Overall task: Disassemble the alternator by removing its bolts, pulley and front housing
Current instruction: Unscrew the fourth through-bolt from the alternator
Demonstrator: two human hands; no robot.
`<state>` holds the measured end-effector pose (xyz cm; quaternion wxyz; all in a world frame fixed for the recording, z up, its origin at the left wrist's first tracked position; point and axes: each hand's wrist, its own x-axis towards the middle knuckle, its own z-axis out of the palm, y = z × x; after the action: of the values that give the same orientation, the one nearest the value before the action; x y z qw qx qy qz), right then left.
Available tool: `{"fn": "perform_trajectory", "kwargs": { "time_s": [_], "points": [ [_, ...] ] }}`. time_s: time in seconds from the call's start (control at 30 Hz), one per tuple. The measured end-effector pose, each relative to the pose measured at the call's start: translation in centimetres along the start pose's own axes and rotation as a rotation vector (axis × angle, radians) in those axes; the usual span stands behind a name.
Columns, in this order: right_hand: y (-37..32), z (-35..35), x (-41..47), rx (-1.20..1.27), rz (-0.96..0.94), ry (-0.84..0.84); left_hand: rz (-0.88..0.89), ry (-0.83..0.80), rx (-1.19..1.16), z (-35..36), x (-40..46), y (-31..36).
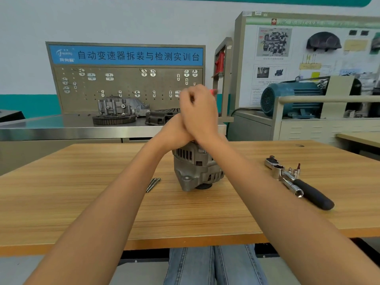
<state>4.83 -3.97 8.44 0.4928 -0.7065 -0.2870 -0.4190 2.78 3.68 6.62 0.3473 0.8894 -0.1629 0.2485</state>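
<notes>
Alternator (196, 169) stands pulley-down near centre of the wooden surface (82, 202). Left hand (174, 130) rests on its top; fingers hidden, grip cannot be told. Right hand (198, 112) is clenched around a red-handled tool (213, 91) above the housing; tip not visible.

Risk: a hard turn or push could tip the alternator, since it rests on a narrow base. A slipping tool tip could strike the left hand.

Two loose bolts (153, 184) lie just beside it at 9 o'clock and could roll. Ratchet wrench (298, 182) sits at 3 o'clock, well apart. Open room toward 7 o'clock; near edge at 6 o'clock.
</notes>
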Motion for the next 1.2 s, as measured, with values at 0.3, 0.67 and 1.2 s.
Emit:
{"fn": "perform_trajectory", "kwargs": {
  "time_s": [0.3, 0.67, 1.2],
  "points": [
    [1.0, -0.7, -0.3, -0.683, -0.086, 0.034, -0.021, 0.02, 0.265, 1.0, 0.5, -0.1],
    [0.7, -1.3, 2.1, 0.524, 0.359, -0.051, -0.059, 0.002, 0.254, 1.4, 0.3, -0.1],
    [1.7, -0.5, 0.6, -0.165, 0.062, 0.094, -0.089, 0.171, 0.422, 2.2, 0.2, -0.5]
  ]
}}
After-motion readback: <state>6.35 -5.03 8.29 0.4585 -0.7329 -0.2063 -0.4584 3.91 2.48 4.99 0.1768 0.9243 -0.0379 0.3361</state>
